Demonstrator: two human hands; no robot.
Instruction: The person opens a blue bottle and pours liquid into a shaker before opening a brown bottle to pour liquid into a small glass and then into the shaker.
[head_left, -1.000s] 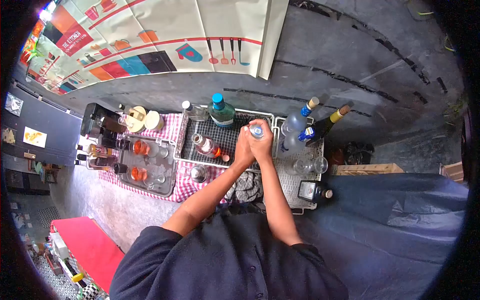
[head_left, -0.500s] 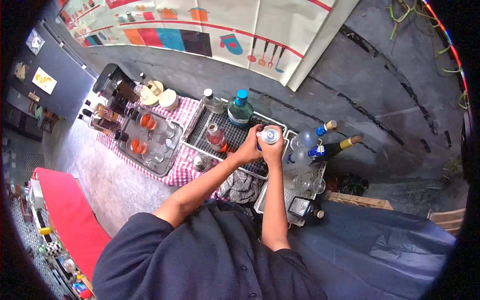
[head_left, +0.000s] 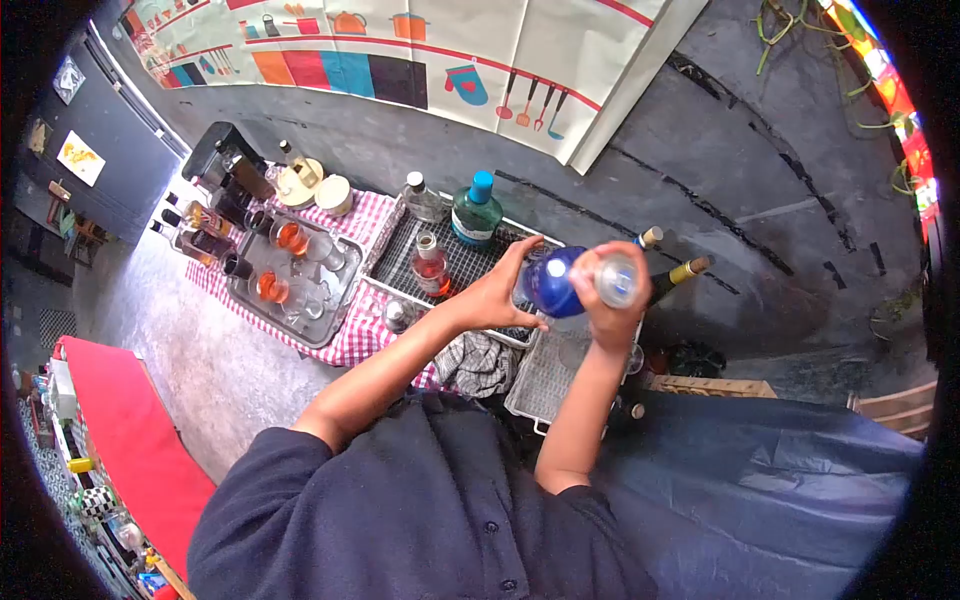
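A blue bottle [head_left: 553, 282] with a clear round top hangs tilted over the wire racks, blurred by motion. My right hand [head_left: 608, 305] is wrapped round its top end. Close on the left side of the bottle, my left hand [head_left: 500, 292] has thumb and fingers spread wide, one above and one below the bottle's base. Left of this hand stands an uncapped bottle of red liquid [head_left: 430, 266] on a black grid rack [head_left: 395, 262]. A green bottle with a blue cap [head_left: 476, 215] and a clear bottle [head_left: 422, 200] are behind it.
A grey tray [head_left: 318, 338] with glasses of red drink [head_left: 291, 238] lies on a checked cloth [head_left: 370, 215]. A metal shaker [head_left: 398, 316] and crumpled towel [head_left: 474, 364] are nearer me. Bottle necks [head_left: 688, 272] rise beyond my right hand; a white wire rack [head_left: 540, 385] sits below.
Both hands were together round the bottle's top. My right hand has moved right and swung the bottle up into view; my left hand has spread its fingers beside it.
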